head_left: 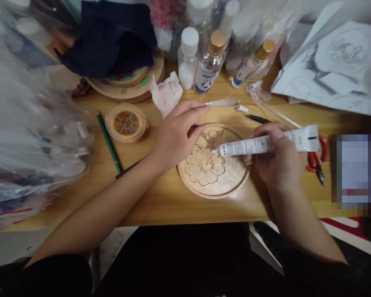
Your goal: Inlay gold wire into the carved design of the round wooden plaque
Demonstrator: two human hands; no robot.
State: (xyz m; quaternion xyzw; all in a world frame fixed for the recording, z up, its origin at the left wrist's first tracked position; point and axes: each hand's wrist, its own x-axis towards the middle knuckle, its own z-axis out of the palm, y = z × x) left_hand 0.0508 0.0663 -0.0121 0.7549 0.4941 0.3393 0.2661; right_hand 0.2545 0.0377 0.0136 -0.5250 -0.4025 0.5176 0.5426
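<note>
A round wooden plate [231,187] lies near the table's front, with line drawings and a flower outlined in gold wire [206,165]. My right hand [280,161] is closed round a white tube [247,146], its nozzle pointing left, at the upper edge of the flower. My left hand [179,132] reaches over the plate's upper left edge, fingers bent. Just at its fingertips is a pale pen-like tool [222,102] with a metal tip; whether the fingers grip it or only touch it is unclear.
A spool of gold wire [126,123] and a green pencil [109,142] lie left. Bottles [210,62], crumpled tissue [167,93] and dark blue cloth [117,37] stand or lie behind. Red-handled pliers [319,163], black tweezers [257,118] and paper drawings [334,62] are right. Plastic bags [34,123] fill the left.
</note>
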